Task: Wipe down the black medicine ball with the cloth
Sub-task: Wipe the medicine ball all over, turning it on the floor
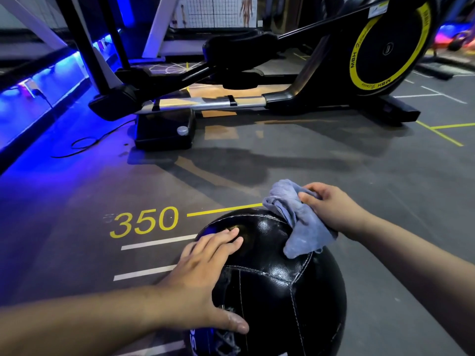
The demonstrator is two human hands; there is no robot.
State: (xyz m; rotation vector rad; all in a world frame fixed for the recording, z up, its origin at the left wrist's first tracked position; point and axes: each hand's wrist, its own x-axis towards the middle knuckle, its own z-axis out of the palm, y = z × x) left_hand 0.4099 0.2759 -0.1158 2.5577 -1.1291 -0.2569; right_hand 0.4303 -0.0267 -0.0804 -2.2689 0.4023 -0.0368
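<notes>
The black medicine ball (277, 291) with stitched seams rests on the grey gym floor at the bottom centre. My left hand (203, 276) lies flat on its left upper side, fingers spread, thumb low on the front. My right hand (331, 206) grips a bunched blue-grey cloth (298, 222) that drapes onto the ball's upper right edge.
A black and yellow elliptical trainer (282, 80) stands across the floor ahead, its base block (164, 129) in front of the ball. A black cable (84, 145) loops on the floor at the left by a blue-lit wall. Yellow "350" marking (144, 222) and white lines are painted by the ball.
</notes>
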